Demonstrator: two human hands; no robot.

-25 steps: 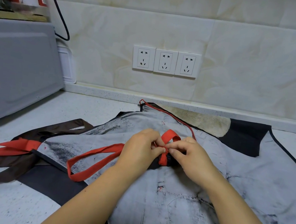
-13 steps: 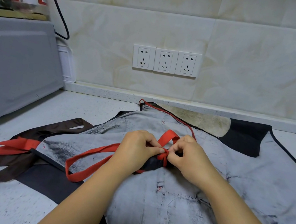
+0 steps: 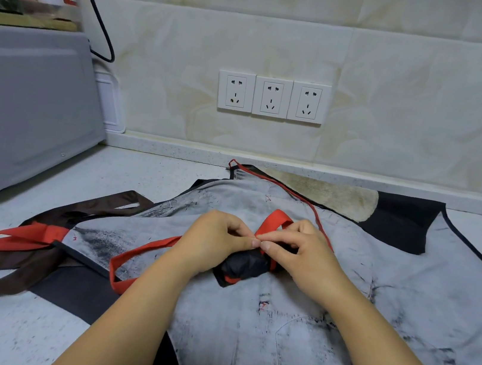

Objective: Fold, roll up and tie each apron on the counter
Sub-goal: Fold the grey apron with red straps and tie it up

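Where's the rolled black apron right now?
Head view, centre: the rolled black apron lies on the spread grey apron, between the left hand and right hand, which pinch its red strap.

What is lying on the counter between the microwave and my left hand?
In the head view: dark brown straps, then the corner of the spread grey apron with a red strap looped over it.

A grey microwave [image 3: 25, 112] is set well left of the grip, a black cable [image 3: 112, 54] is looped beside it, and three white sockets [image 3: 272, 97] are mounted on the wall beyond.
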